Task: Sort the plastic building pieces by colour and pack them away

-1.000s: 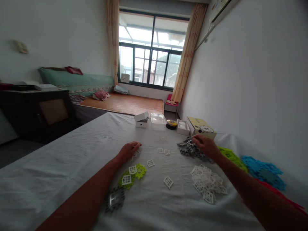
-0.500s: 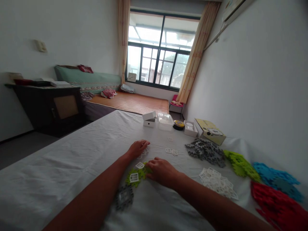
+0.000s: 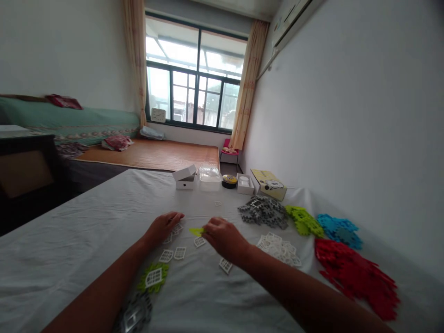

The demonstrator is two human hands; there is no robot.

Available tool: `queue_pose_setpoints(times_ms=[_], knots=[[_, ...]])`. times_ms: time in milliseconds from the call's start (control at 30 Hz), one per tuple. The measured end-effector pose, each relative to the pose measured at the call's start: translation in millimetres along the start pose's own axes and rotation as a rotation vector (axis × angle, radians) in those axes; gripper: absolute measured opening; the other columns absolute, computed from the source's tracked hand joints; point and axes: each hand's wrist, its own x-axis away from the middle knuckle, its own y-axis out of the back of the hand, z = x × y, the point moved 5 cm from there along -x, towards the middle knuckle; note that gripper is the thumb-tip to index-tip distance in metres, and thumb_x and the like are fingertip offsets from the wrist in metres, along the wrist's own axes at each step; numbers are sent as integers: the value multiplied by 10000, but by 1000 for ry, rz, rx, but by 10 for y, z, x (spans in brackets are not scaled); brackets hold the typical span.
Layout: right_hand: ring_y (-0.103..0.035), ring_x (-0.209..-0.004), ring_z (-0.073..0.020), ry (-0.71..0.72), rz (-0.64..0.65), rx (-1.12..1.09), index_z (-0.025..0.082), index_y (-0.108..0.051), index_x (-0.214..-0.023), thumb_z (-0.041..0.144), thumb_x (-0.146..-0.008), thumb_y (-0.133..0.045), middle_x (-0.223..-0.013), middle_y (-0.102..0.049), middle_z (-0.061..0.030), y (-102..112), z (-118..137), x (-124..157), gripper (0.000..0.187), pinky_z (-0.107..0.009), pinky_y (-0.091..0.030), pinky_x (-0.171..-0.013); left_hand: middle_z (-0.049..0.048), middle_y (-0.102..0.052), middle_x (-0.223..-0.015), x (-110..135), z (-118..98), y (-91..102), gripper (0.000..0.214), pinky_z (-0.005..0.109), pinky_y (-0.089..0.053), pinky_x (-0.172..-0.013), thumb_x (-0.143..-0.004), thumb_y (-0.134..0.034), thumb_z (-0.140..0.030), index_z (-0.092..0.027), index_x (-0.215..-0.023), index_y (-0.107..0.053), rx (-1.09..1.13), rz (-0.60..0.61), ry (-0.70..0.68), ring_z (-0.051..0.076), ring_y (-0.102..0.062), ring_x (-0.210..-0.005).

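My right hand (image 3: 224, 238) is closed in a pinch on a lime green plastic tile (image 3: 196, 231), held just above the white sheet. My left hand (image 3: 163, 225) lies on the sheet beside it, fingers curled over small white grid pieces (image 3: 175, 228). More white grid pieces (image 3: 173, 254) lie loose in front of my arms. A green tile with a white grid set in it (image 3: 153, 277) sits by my left forearm, and a dark grey tile (image 3: 133, 315) lies nearer me.
On the right lie piles of tiles: grey (image 3: 263, 211), lime green (image 3: 303, 220), blue (image 3: 340, 229), red (image 3: 354, 270) and white (image 3: 279, 247). Small boxes (image 3: 183, 178), a clear tub (image 3: 209, 178) and a yellow carton (image 3: 268, 184) stand at the far edge of the table (image 3: 104, 222). A wall runs along the right.
My right hand came from the grey pile to the green tiles near my left hand and lifted one green tile. The camera has swung to the right.
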Motion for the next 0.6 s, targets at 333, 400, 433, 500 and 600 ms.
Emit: queue_pose_setpoints(times_ms=[333,400,433,500,600], knots=[[-618,-703,-166,-997,-383,-362,151,-634,-917,418,-727,-599,-825,-693,-72,1264,-2749,1597,330,-250,-469,-566,25,-725,-1046,-35,76,4,536,250,-473,-855,-849,-379,-610,-220,-1003,-713,-1,5,23,233,-653,-982],[-608,-657,-162,-1122,-400,-343,137,-639,-887,379,-720,-585,-780,-686,-85,1427,-3072,1978,298,-245,-459,-523,27,-725,-1046,-39,74,8,545,254,-474,-861,-844,-380,-621,-221,-1004,-714,-4,7,29,236,-654,-982],[-604,-633,-159,-1176,-394,-344,134,-643,-860,352,-710,-587,-746,-682,-83,1460,-3188,2143,271,-245,-458,-512,27,-726,-1043,-40,70,12,547,256,-476,-862,-841,-383,-625,-223,-1001,-716,-4,6,32,237,-656,-978],[-603,-595,-156,-1255,-365,-359,135,-650,-803,301,-688,-595,-686,-673,-74,1439,-3355,2402,209,-250,-464,-504,24,-730,-1033,-40,61,19,544,259,-480,-862,-830,-395,-632,-227,-988,-723,2,3,37,240,-659,-972],[-624,-601,-153,-1308,-331,-382,154,-653,-758,260,-673,-601,-672,-679,-59,1288,-3511,2600,145,-250,-485,-528,20,-731,-1033,-39,57,27,540,263,-479,-876,-819,-412,-638,-232,-983,-728,14,2,43,245,-658,-980]])
